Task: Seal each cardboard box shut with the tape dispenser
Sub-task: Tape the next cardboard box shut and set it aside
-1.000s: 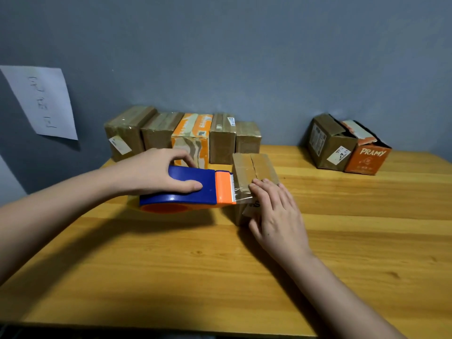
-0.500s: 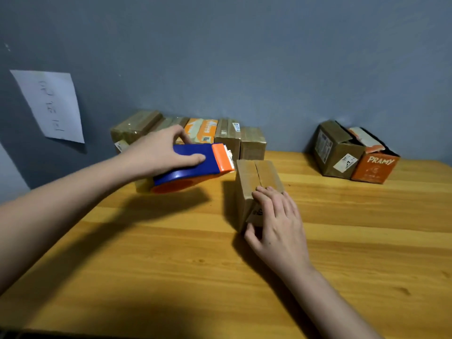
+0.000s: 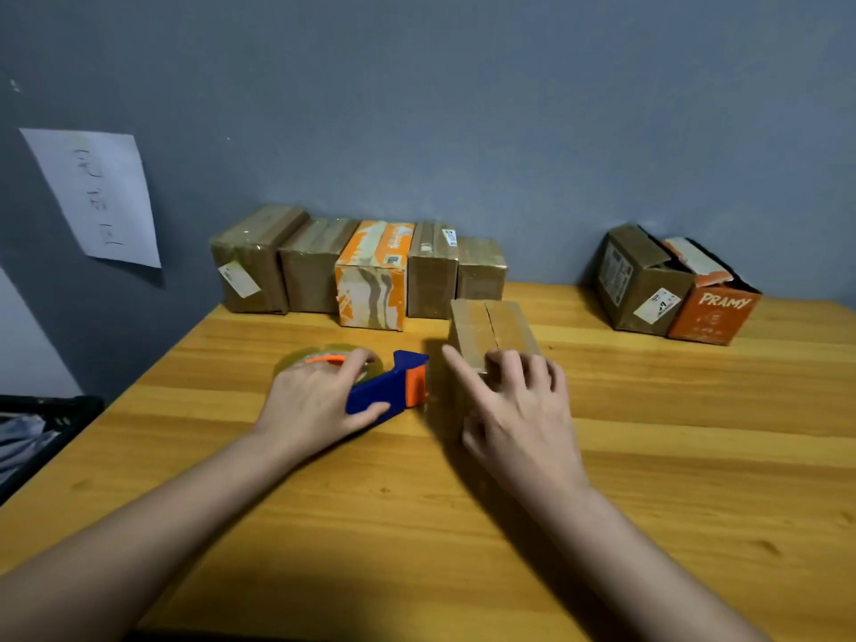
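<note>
Left hand [image 3: 319, 405] grips the dispenser [image 3: 387, 386] lying on the table [image 3: 417, 525]. Right hand [image 3: 519, 410], fingers relaxed, rests on the box [image 3: 493, 333] just right of the dispenser. Box seam runs away from the hands; right hand is nearer it.

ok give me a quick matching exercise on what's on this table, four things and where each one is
Things:
1. blue and orange plastic tape dispenser
2. plain brown cardboard box
3. orange PRAMY cardboard box
4. white paper sheet

Places:
A. stuck on the grey wall
B. far right, top flaps open
C. under the right hand
D. on the table, held by the left hand

Pairs: 1-D, 2-C, 3-B, 4-A
</note>
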